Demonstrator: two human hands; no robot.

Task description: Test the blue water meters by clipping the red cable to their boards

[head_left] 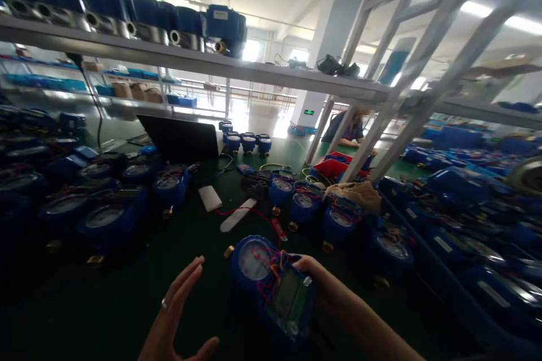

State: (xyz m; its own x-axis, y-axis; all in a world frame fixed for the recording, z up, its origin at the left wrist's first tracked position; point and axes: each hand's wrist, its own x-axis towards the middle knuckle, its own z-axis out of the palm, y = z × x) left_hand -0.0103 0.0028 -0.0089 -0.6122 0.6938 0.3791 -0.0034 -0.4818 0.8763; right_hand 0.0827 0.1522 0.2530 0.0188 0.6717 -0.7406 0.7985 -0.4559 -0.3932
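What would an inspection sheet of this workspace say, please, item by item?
Surface: dark green tabletop, in shadow near the person.
Job's things: wired blue meter with dial and display, held over the tabletop; similar meters stand on both sides.
Clutter: white block, white strip and brown cloth.
Hands: left hand open, holding nothing; right hand grips the wired blue meter by its display side.
Cables: red wire lies across the white strip; black cable hangs at left.
Surroundings: raised shelf carrying blue units; another person beyond the frame posts.
Spills: nothing seen.
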